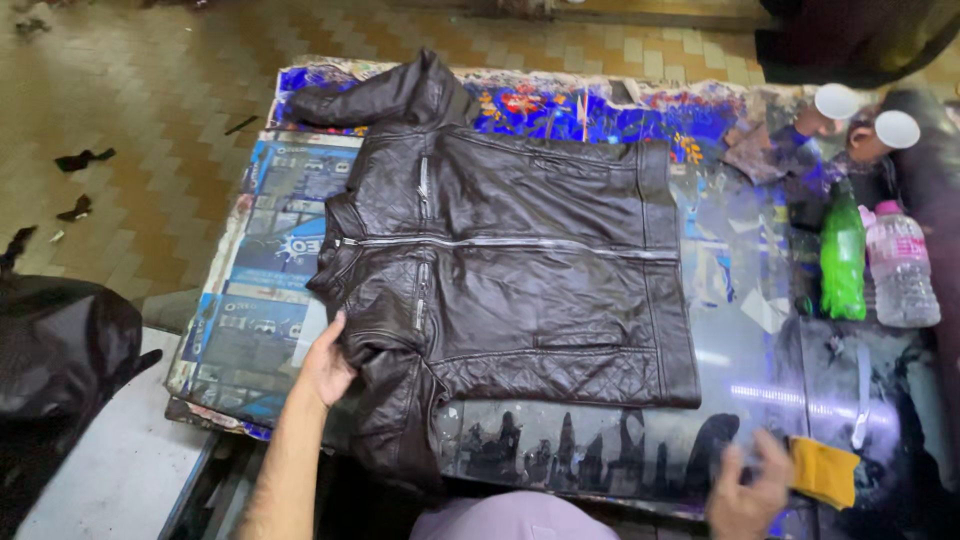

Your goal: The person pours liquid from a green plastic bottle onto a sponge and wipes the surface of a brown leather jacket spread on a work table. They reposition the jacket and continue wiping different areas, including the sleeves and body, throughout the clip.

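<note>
Left hand [325, 368] fingers grip the brown leather jacket [510, 270] shoulder (near-left); right hand [745, 490] pinches a yellow cloth [825, 472]. Keep the jacket flat on the surface [740, 370], wiping evenly.

Dark brown leather jacket [510, 270] lies flat, zipped, on the desk [740, 350]. Left hand [328, 365] grips the jacket's near shoulder where the sleeve hangs over the desk edge. Right hand [748, 490], right of the jacket's hem, holds a yellow cloth [825, 470]. Green bottle [843, 255] and clear bottle [902, 268] stand beyond the hem, right of the jacket.
</note>
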A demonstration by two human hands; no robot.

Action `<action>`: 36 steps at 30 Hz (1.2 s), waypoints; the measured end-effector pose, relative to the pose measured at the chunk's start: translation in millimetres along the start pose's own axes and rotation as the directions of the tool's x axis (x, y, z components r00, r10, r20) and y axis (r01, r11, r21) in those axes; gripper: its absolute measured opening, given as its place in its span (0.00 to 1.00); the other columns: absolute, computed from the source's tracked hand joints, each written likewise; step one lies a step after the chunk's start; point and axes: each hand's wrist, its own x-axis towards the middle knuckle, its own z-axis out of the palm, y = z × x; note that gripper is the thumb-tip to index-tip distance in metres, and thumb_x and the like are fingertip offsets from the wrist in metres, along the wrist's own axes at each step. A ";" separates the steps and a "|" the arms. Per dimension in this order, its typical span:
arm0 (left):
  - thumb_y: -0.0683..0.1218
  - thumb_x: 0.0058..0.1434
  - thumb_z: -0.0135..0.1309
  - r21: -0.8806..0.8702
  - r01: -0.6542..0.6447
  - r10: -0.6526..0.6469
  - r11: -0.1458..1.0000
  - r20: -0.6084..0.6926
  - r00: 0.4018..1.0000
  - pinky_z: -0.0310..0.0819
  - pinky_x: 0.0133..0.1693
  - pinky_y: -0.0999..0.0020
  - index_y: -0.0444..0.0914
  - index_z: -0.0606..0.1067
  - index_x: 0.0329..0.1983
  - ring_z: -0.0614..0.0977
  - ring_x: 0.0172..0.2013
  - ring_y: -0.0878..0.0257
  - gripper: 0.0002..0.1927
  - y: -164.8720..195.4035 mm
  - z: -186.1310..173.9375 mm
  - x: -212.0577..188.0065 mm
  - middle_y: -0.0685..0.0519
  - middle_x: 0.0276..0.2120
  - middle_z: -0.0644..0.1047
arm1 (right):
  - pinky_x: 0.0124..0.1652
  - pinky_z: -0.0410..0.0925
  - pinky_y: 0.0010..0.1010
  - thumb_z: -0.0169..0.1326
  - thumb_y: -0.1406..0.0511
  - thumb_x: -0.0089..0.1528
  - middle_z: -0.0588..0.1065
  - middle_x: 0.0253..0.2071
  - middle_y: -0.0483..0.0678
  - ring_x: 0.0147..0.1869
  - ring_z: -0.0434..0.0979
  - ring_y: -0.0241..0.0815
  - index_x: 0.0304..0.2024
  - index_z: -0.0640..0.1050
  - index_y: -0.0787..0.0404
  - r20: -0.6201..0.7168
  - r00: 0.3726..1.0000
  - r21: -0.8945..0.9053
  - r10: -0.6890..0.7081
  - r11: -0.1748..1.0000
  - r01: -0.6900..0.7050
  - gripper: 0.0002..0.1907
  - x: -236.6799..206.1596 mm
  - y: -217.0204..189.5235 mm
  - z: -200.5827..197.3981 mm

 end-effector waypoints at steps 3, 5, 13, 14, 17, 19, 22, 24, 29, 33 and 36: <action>0.55 0.59 0.59 0.309 0.044 -0.103 0.950 0.176 0.979 0.74 0.38 0.59 0.36 0.78 0.49 0.81 0.35 0.60 0.22 -6.7 41.0 -15.8 0.52 0.37 0.81 | 0.52 0.70 0.27 0.59 0.63 0.61 0.81 0.51 0.48 0.54 0.79 0.37 0.57 0.79 0.60 0.799 0.580 0.231 0.155 0.812 -0.536 0.21 -21.8 -52.3 56.7; 0.56 0.62 0.58 0.670 -0.218 0.036 0.710 0.274 0.961 0.71 0.40 0.64 0.36 0.80 0.48 0.80 0.36 0.64 0.21 -11.3 77.9 -30.4 0.55 0.38 0.82 | 0.57 0.68 0.27 0.61 0.62 0.63 0.82 0.54 0.45 0.59 0.79 0.38 0.57 0.80 0.60 0.945 0.286 0.264 -0.161 0.891 -0.369 0.20 -34.9 -90.6 84.8; 0.54 0.64 0.54 -0.174 -0.057 0.145 0.983 0.550 0.822 0.81 0.43 0.57 0.40 0.78 0.39 0.84 0.35 0.58 0.13 61.6 230.1 -78.4 0.52 0.35 0.82 | 0.68 0.63 0.36 0.71 0.67 0.53 0.63 0.71 0.48 0.72 0.66 0.41 0.77 0.51 0.62 0.901 -0.071 0.128 -0.428 0.418 -0.900 0.57 -61.7 -220.7 159.7; 0.54 0.65 0.54 -0.223 -0.116 0.222 0.968 0.538 0.813 0.81 0.44 0.58 0.40 0.78 0.39 0.84 0.36 0.59 0.12 82.4 249.4 -77.0 0.52 0.35 0.82 | 0.71 0.60 0.37 0.72 0.67 0.55 0.62 0.73 0.52 0.75 0.64 0.43 0.78 0.51 0.68 0.849 -0.105 0.092 -0.518 0.340 -0.936 0.57 -63.7 -228.9 160.5; 0.53 0.65 0.55 -0.376 -0.249 0.432 0.892 0.553 0.712 0.81 0.43 0.59 0.39 0.79 0.37 0.84 0.34 0.58 0.12 154.9 305.7 -69.2 0.51 0.34 0.83 | 0.73 0.51 0.27 0.70 0.65 0.55 0.58 0.79 0.42 0.80 0.56 0.32 0.78 0.49 0.60 0.853 -0.155 0.088 -0.498 0.432 -0.898 0.57 -75.9 -246.7 165.0; 0.51 0.64 0.55 -0.478 -0.308 0.539 0.823 0.486 0.688 0.81 0.43 0.59 0.39 0.79 0.36 0.84 0.34 0.57 0.11 204.7 333.8 -66.9 0.50 0.33 0.83 | 0.72 0.54 0.26 0.68 0.63 0.58 0.63 0.75 0.39 0.78 0.60 0.30 0.76 0.53 0.57 0.897 -0.158 0.086 -0.412 0.514 -0.853 0.51 -81.3 -258.8 175.2; 0.52 0.64 0.57 -0.624 -0.450 0.760 0.639 0.422 0.494 0.79 0.43 0.61 0.38 0.79 0.39 0.83 0.36 0.58 0.12 281.3 340.3 -70.1 0.51 0.36 0.82 | 0.60 0.65 0.35 0.69 0.63 0.58 0.73 0.57 0.48 0.60 0.72 0.41 0.65 0.66 0.67 0.942 -0.017 0.167 -0.334 0.513 -0.842 0.38 -68.1 -259.0 197.1; 0.54 0.64 0.56 -0.667 -0.577 0.873 0.472 0.260 0.414 0.79 0.45 0.62 0.36 0.80 0.43 0.83 0.39 0.59 0.17 320.5 311.3 -72.6 0.51 0.39 0.82 | 0.49 0.73 0.37 0.69 0.63 0.55 0.80 0.43 0.50 0.46 0.80 0.43 0.54 0.73 0.65 0.991 0.099 0.009 0.095 0.676 -0.736 0.28 -35.4 -234.9 206.1; 0.45 0.77 0.46 0.265 -0.843 0.879 -0.467 0.237 -0.413 0.69 0.68 0.61 0.35 0.69 0.69 0.76 0.63 0.56 0.20 331.7 149.1 -88.0 0.49 0.63 0.74 | 0.58 0.67 0.40 0.65 0.68 0.55 0.81 0.50 0.58 0.54 0.80 0.47 0.58 0.76 0.75 0.901 0.422 0.405 -0.103 0.551 -0.730 0.30 83.3 -104.8 151.6; 0.42 0.75 0.49 0.358 -0.930 0.990 -0.084 0.137 -0.036 0.68 0.63 0.56 0.31 0.70 0.61 0.75 0.58 0.51 0.15 241.0 9.9 -167.8 0.42 0.59 0.73 | 0.54 0.67 0.45 0.61 0.67 0.56 0.81 0.52 0.64 0.55 0.81 0.54 0.75 0.54 0.55 0.928 0.298 0.370 -0.224 0.468 -0.802 0.48 120.4 -23.1 56.0; 0.45 0.73 0.53 0.466 -0.882 0.982 0.066 0.129 0.141 0.70 0.58 0.56 0.30 0.72 0.56 0.77 0.53 0.51 0.14 222.6 -10.3 -200.9 0.41 0.53 0.75 | 0.57 0.67 0.47 0.56 0.65 0.64 0.79 0.53 0.64 0.57 0.80 0.56 0.70 0.58 0.62 0.749 0.655 0.650 -0.102 -0.077 -0.756 0.35 69.1 -5.9 11.0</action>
